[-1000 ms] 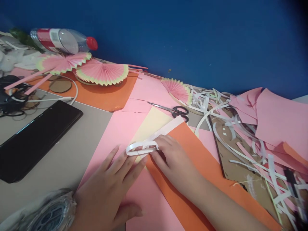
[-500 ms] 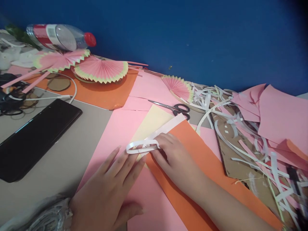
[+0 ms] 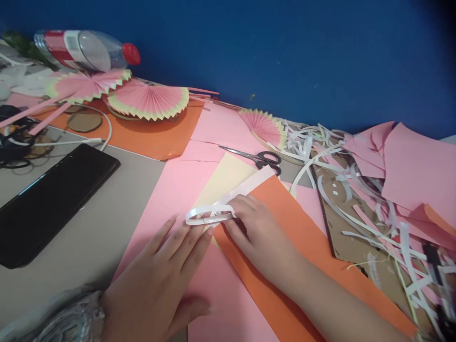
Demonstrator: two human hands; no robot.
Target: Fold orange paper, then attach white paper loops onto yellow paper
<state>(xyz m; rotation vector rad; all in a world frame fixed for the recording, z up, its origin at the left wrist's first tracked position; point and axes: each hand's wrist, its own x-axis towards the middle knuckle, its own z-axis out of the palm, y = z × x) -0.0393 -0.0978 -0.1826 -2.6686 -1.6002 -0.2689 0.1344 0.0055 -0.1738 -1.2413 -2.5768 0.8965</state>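
Observation:
My right hand is closed in a pinch on a narrow white strip, which curls into a loop to the left of its fingertips. Under that hand lies a sheet of orange paper with a white band along its upper left edge. Fingers spread, my left hand rests on pink paper, its fingertips just below the loop. A cream sheet shows beneath the white band. The pinching fingertips are partly hidden.
Scissors lie beyond the hands. A black phone is at left. Folded pink paper fans and a plastic bottle stand by the blue wall. Paper scraps cover cardboard at right.
The view has shifted very slightly. Both hands stay almost in place, and the white strip keeps its loop, looking a little flatter.

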